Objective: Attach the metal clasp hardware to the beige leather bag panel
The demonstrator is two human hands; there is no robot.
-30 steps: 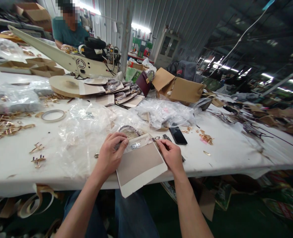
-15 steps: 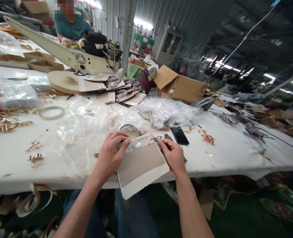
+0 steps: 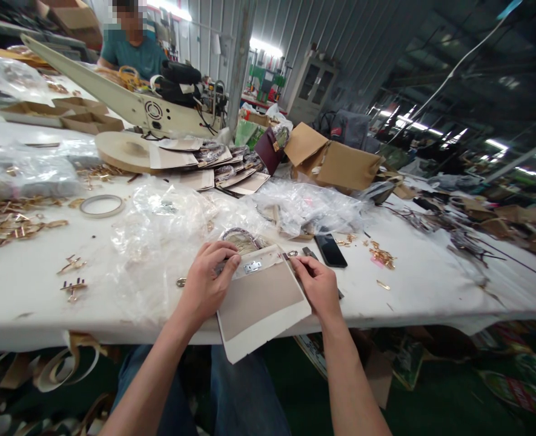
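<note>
A flat beige and white panel (image 3: 261, 301) lies at the near edge of the white table (image 3: 413, 284), partly overhanging it. A small silver metal fitting (image 3: 252, 266) sits on its upper strip. My left hand (image 3: 206, 284) pinches the panel's upper left corner, fingers curled. My right hand (image 3: 317, 284) grips the upper right corner, where a small silver clasp (image 3: 290, 254) shows by the fingertips. A coil of metal chain (image 3: 239, 238) lies just behind the panel.
Crumpled clear plastic bags (image 3: 168, 230) spread behind my hands. A black phone (image 3: 330, 250) lies to the right. Gold metal fittings (image 3: 20, 224) and a tape ring (image 3: 101, 206) are at left. Stacked panels (image 3: 195, 163), a cardboard box (image 3: 335, 160) and a machine (image 3: 126, 106) stand farther back; another person (image 3: 134, 51) sits beyond.
Both hands stay on the panel's upper corners; only the view has shifted slightly. The panel and fittings have not visibly moved.
</note>
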